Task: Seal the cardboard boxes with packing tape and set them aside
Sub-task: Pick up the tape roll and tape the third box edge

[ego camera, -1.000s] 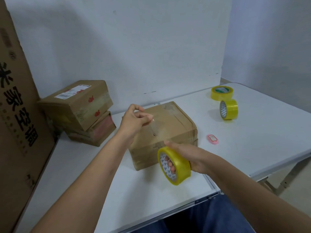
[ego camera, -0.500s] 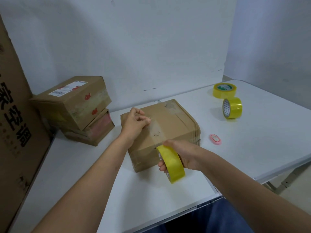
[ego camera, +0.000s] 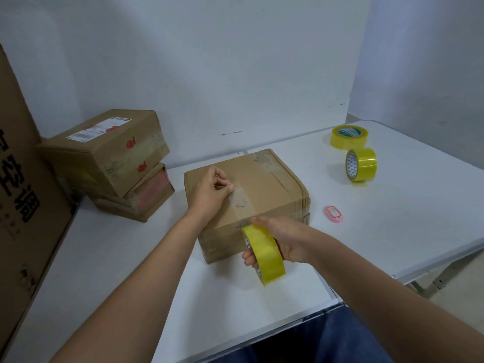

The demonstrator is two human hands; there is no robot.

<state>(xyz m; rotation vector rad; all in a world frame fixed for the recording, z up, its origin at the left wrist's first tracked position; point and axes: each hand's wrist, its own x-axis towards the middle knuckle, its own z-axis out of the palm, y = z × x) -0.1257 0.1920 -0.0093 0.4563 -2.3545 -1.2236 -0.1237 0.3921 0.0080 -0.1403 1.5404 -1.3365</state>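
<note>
At centre frame our left hand [ego camera: 209,189] pinches the free end of the clear tape strip [ego camera: 242,203] onto the closed cardboard box [ego camera: 272,189] on the tabletop [ego camera: 392,218], while our right hand [ego camera: 281,238] grips the yellow tape roll [ego camera: 264,254] at its near edge. Two stacked boxes [ego camera: 110,163] sit at upper left.
</note>
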